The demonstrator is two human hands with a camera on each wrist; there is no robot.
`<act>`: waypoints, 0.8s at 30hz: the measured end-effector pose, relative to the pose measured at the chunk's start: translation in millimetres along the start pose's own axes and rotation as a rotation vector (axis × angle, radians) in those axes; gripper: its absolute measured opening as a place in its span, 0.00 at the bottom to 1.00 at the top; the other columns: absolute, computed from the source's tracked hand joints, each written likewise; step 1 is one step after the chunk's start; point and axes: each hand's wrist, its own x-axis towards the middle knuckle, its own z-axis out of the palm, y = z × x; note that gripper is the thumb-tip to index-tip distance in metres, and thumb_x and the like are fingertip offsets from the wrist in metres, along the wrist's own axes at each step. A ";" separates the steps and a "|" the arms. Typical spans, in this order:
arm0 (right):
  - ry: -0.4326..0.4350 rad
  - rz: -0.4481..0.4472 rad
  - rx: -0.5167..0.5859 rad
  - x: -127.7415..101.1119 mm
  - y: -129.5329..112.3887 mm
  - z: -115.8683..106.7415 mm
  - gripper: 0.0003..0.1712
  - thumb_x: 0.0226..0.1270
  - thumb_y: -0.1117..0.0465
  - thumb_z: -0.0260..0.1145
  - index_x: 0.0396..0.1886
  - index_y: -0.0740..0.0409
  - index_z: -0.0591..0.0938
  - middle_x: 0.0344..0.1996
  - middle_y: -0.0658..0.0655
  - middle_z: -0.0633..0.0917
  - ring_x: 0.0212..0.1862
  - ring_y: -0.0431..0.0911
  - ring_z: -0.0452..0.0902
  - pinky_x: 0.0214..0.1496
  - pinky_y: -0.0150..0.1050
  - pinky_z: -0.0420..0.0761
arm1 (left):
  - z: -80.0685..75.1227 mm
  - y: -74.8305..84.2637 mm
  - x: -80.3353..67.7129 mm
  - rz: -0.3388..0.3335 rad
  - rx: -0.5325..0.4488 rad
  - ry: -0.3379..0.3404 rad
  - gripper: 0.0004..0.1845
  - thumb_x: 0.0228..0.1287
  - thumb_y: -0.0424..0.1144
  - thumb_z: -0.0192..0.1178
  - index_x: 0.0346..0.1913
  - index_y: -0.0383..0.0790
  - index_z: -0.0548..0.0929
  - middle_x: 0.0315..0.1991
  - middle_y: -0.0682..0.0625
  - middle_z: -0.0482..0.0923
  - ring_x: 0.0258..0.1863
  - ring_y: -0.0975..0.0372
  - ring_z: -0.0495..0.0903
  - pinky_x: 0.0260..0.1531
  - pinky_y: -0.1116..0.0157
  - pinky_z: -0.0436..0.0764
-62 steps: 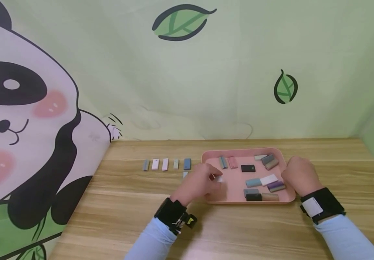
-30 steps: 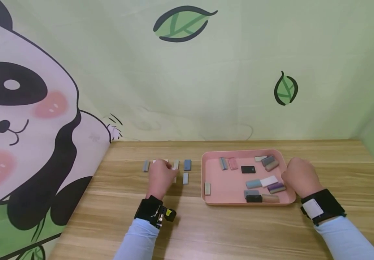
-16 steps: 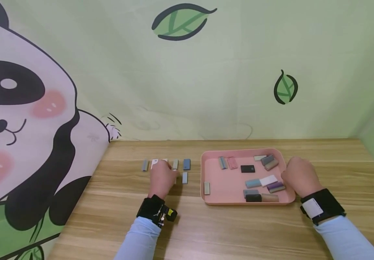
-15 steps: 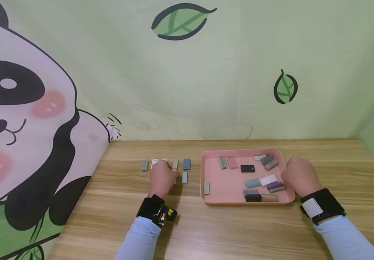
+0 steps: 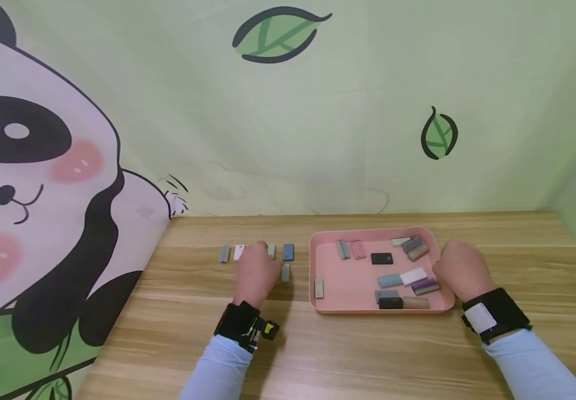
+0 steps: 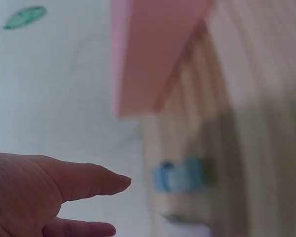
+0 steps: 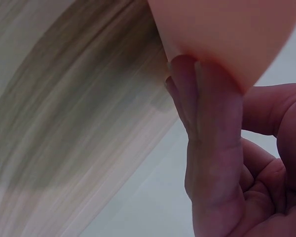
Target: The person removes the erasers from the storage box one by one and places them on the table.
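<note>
In the head view my left hand point(image 5: 258, 273) hovers over the left part of the table, by two rows of small eraser-like blocks. The left wrist view shows its thumb point(image 6: 96, 180) and a finger apart, with nothing visible between them. A blue block point(image 5: 288, 252) and a pale green block point(image 5: 272, 251) lie in the far row. Nearer lies a grey-green block point(image 5: 286, 273), just right of the fingers. The hand hides part of the rows. My right hand point(image 5: 464, 270) grips the right rim of the pink tray point(image 5: 350, 297), fingers along its outer wall.
Inside the tray are several more blocks, among them a black block point(image 5: 382, 259), a purple block point(image 5: 425, 286) and a pale block point(image 5: 319, 289) by the left wall. A printed cloth point(image 5: 348, 139) hangs behind the wooden table point(image 5: 348, 355).
My left hand has gone from the tray leftward to the block rows, then shifted slightly right in the last half second. My right hand has stayed at the tray's rim.
</note>
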 end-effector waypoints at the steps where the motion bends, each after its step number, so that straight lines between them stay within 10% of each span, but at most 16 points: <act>1: 0.001 0.001 -0.001 -0.2 -0.2 -0.2 0.11 0.58 0.66 0.56 0.20 0.67 0.79 0.13 0.55 0.71 0.19 0.48 0.71 0.19 0.36 0.65 | -2.5 6.0 -2.0 0.015 -0.008 -0.003 0.12 0.47 0.40 0.67 0.26 0.37 0.76 0.23 0.49 0.73 0.23 0.59 0.71 0.18 0.66 0.69; 15: 0.003 0.008 0.000 -2.7 -2.7 -2.1 0.10 0.56 0.66 0.56 0.20 0.67 0.79 0.14 0.56 0.71 0.20 0.49 0.71 0.21 0.36 0.66 | 0.0 99.0 -55.3 0.056 0.010 -0.260 0.15 0.57 0.46 0.62 0.20 0.42 0.74 0.15 0.54 0.66 0.13 0.63 0.69 0.12 0.68 0.66; 24: 0.007 0.005 -0.007 -0.8 -1.7 -1.3 0.11 0.56 0.66 0.56 0.18 0.66 0.78 0.14 0.55 0.72 0.20 0.48 0.70 0.20 0.36 0.65 | 27.9 113.3 -68.1 0.133 0.127 -0.324 0.13 0.58 0.42 0.60 0.20 0.40 0.74 0.14 0.53 0.61 0.13 0.60 0.67 0.14 0.68 0.64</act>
